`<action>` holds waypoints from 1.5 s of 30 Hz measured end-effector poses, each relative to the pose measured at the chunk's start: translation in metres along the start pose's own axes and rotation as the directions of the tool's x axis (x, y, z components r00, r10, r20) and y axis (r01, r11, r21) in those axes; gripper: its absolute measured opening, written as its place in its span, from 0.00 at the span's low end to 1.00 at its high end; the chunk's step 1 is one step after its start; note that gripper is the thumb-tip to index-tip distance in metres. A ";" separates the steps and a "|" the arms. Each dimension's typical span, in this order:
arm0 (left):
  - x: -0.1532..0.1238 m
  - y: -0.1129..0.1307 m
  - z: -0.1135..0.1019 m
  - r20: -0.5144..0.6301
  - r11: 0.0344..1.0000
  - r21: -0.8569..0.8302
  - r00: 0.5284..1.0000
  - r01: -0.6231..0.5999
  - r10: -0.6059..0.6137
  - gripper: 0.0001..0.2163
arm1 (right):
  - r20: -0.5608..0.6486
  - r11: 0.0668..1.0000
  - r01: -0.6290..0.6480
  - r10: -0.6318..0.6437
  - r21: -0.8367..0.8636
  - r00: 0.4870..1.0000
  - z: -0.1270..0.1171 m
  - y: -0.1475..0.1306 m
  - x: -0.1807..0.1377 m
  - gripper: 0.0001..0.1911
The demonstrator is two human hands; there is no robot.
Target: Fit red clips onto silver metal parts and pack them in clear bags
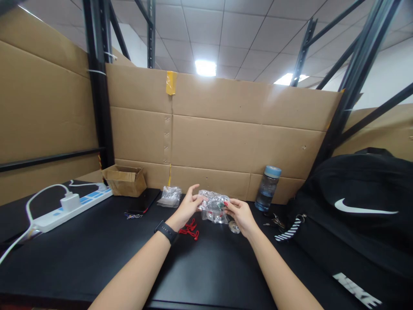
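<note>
Both hands hold a crinkled clear plastic bag point(211, 201) up over the black table. My left hand point(189, 206), with a black watch on its wrist, grips the bag's left end between thumb and fingers. My right hand point(239, 213) pinches the right end, where something small and green shows through the plastic. What else is inside I cannot make out. Beneath my left hand lies a tangle of red cords point(191, 229). A roll of clear tape point(234, 227) rests on the table beside my right hand.
Farther left are a second clear plastic bag point(170, 196), a dark flat tablet or phone point(144, 200), a small open cardboard box point(125, 180) and a white power strip point(80, 206). A water bottle point(267, 189), keys point(277, 221) and a black backpack point(351, 215) stand right. Cardboard walls point(213, 137) enclose the back.
</note>
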State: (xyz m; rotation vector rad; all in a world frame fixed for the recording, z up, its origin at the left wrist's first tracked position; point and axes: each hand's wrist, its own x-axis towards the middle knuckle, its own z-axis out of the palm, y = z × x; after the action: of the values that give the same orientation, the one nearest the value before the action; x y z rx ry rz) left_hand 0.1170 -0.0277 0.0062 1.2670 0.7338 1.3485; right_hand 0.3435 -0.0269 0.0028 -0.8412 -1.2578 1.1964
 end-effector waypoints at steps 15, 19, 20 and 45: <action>0.025 0.000 -0.074 -0.259 0.662 0.748 0.896 -0.051 0.361 0.20 | 0.021 0.997 -0.011 0.012 -0.072 1.000 -0.001 0.001 0.000 0.20; 0.018 -0.004 -0.104 -0.237 0.330 0.938 0.892 0.107 0.385 0.22 | 0.038 0.996 -0.027 0.030 -0.091 0.999 0.004 0.001 -0.002 0.19; 0.016 -0.007 -0.105 -0.218 0.262 0.958 0.897 0.121 0.385 0.24 | 0.044 0.996 -0.036 0.040 -0.085 0.998 0.005 0.001 -0.002 0.19; -0.007 -0.016 0.020 0.177 0.914 0.312 0.961 -0.258 0.211 0.14 | 0.132 0.966 -0.112 0.082 0.235 0.988 0.028 0.001 -0.014 0.23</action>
State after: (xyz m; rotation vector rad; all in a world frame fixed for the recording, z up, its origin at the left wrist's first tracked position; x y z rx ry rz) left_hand 0.1393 -0.0356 -0.0056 1.7489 0.7495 1.3454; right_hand 0.3172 -0.0437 0.0035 -0.6645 -1.1483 1.4656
